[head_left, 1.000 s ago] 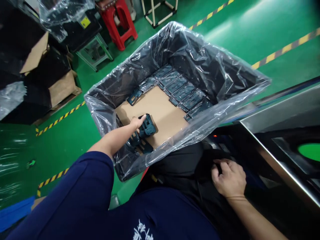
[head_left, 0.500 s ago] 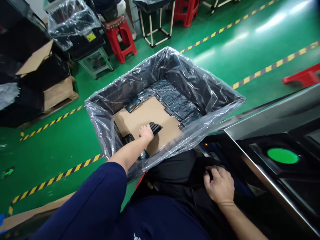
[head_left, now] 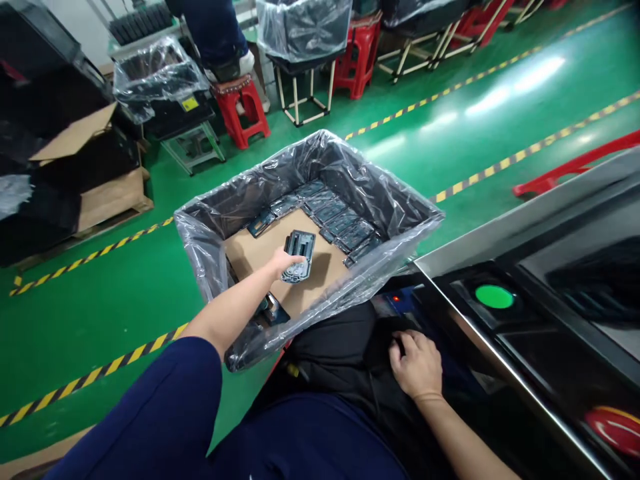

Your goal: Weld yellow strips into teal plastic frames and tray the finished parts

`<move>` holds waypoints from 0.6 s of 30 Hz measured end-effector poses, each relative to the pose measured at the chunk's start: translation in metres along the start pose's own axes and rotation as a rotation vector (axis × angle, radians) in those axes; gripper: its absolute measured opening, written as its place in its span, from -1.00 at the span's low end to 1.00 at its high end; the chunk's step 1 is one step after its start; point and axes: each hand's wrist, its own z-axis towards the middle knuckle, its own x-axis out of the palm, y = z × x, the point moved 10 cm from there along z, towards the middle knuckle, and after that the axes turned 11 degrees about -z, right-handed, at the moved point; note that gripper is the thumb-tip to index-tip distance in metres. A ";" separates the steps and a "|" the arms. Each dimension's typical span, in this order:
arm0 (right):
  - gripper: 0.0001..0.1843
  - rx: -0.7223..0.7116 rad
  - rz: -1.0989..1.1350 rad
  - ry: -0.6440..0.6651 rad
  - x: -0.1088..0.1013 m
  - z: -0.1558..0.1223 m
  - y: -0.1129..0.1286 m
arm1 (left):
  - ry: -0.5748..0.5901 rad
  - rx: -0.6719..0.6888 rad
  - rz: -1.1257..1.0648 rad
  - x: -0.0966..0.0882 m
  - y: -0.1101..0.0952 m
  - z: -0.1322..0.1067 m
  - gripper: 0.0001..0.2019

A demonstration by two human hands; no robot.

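My left hand [head_left: 283, 262] reaches into a plastic-lined box [head_left: 210, 227] and is closed on a dark rectangular plastic part [head_left: 299, 252], held above the brown cardboard sheet [head_left: 250, 257] on the box floor. More dark parts [head_left: 340, 215] lie in rows along the far and right sides of the cardboard. Another part [head_left: 273, 308] lies at the near edge below my forearm. My right hand [head_left: 417, 363] rests with curled fingers on black fabric [head_left: 340, 347] in my lap, beside a machine.
A steel machine top [head_left: 525, 213] with a green button [head_left: 494, 296] and a red button [head_left: 617, 427] stands at right. Red stools [head_left: 240, 110], lined bins [head_left: 303, 27], stacked cardboard [head_left: 110, 193] and another person's legs [head_left: 213, 30] are beyond, on green floor with yellow-black tape lines [head_left: 90, 257].
My left hand has lifted the dark part off the cardboard and turned its face upward. The view tilted up, showing more of the room. My right hand stayed on the fabric.
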 end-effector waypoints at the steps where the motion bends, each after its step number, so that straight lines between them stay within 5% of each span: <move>1: -0.73 0.025 0.022 0.019 0.002 0.000 -0.002 | 0.060 0.025 -0.060 0.004 -0.013 -0.011 -0.56; 5: -0.69 0.256 0.343 0.120 0.002 0.010 -0.008 | 0.419 0.001 -0.405 0.036 -0.035 -0.076 -0.57; 9: -0.49 0.533 1.222 0.210 -0.023 0.026 0.022 | 0.876 -0.213 -0.827 0.104 -0.014 -0.166 -0.40; 13: -0.45 0.314 1.742 0.195 -0.095 0.037 0.067 | 1.124 -0.415 -0.909 0.166 0.028 -0.246 -0.29; 18: -0.46 0.059 1.532 0.519 -0.121 -0.007 0.092 | 1.280 -0.573 -0.783 0.187 0.069 -0.298 -0.33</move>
